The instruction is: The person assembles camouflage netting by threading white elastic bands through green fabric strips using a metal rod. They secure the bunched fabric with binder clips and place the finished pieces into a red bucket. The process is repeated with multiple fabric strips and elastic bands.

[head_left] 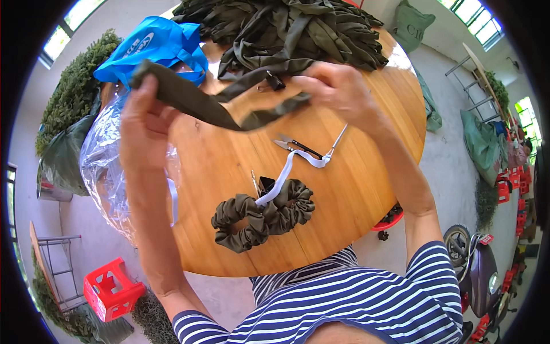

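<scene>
An olive-green fabric strip (197, 104) hangs in a loop over the table between my two raised hands. My left hand (146, 129), slightly blurred, pinches one end near the blue bag. The fingers of my right hand (338, 94) are closed on the other end, in front of the fabric pile. Below, two gathered olive scrunchies (240, 222) lie side by side near the table's front edge. A white elastic band (282, 182) runs from them to a thin metal rod (339, 139). Beside the band lie black-handled thread snips (303, 147).
A large pile of olive fabric strips (303, 37) covers the far side of the round wooden table (355, 189). A blue bag (152, 49) and clear plastic (106, 155) are at the left. One black binder clip (275, 80) sits by the pile. A red stool (112, 288) stands lower left.
</scene>
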Tool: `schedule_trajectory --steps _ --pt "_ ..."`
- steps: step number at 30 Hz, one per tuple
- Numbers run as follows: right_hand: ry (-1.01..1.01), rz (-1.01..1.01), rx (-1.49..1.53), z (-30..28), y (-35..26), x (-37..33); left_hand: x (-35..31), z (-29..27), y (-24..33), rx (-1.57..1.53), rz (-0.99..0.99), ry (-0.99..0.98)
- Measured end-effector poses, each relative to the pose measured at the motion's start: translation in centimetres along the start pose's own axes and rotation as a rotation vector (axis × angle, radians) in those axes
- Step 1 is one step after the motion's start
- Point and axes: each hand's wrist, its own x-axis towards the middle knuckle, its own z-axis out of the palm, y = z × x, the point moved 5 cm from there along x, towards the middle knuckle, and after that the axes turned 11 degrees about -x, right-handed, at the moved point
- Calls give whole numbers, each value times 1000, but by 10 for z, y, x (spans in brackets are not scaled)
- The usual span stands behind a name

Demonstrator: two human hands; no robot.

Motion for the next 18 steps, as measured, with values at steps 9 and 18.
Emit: schedule_trajectory --steps 9,18 --pt "-207 508 -248 8 94 -61 -15 -10 -65 220 -204 138" --pt "273 387 468 7 58 -105 -40 6 -94 41 -268 96"
